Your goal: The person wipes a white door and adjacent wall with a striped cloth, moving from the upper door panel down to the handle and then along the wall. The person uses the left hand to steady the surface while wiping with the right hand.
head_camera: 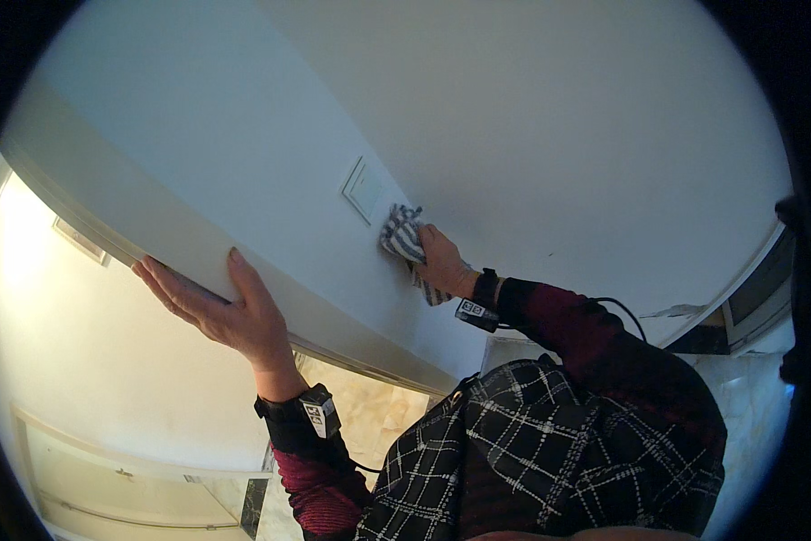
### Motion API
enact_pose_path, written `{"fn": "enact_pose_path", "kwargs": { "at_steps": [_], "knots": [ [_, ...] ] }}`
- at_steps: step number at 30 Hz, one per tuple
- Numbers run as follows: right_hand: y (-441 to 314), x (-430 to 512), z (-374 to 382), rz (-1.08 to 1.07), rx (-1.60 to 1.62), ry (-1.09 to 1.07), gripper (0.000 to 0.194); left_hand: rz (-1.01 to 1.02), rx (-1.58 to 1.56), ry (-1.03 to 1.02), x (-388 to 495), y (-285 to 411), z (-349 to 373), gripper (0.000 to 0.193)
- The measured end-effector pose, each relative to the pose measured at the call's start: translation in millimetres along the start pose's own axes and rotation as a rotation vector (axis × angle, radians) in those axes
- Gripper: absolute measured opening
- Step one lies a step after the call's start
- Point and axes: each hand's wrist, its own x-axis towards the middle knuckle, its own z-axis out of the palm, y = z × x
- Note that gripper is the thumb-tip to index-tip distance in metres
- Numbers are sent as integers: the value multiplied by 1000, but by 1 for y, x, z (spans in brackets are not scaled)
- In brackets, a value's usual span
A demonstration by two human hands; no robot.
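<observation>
A grey-and-white striped cloth (403, 237) is bunched in my right hand (444, 260), close to the corner where two white walls meet. Just above and left of the cloth, a square white wall switch plate (361, 189) is mounted on the narrower wall. My left hand (223, 308) rests against the cream-coloured edge of the wall opening (195, 257), thumb on the near face and fingers along the far side. It holds nothing loose. Both wrists carry dark straps with small box-shaped devices.
Past the opening on the left are a white wall (108, 351) with a small frame or plate (81, 240), and a marble-patterned floor (358, 399). A dark-panelled, pale-framed structure (760, 291) stands at the far right. A thin black cable (621, 308) loops by the right sleeve.
</observation>
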Motion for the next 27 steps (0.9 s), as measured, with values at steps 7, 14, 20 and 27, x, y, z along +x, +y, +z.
{"fn": "enact_pose_path", "kwargs": {
  "at_steps": [7,14,20,27],
  "knots": [
    [-111,46,-29,-483,193,214,68,4,6,-9,-2,-2,0,87],
    [-80,-10,10,-570,-69,83,70,20,-1,-1,-2,-3,0,88],
    [44,-89,43,39,-70,-446,60,-7,23,7,-4,-5,1,85],
    [-7,-29,-51,17,89,-113,60,18,10,-4,-2,-3,0,86]
  ]
}}
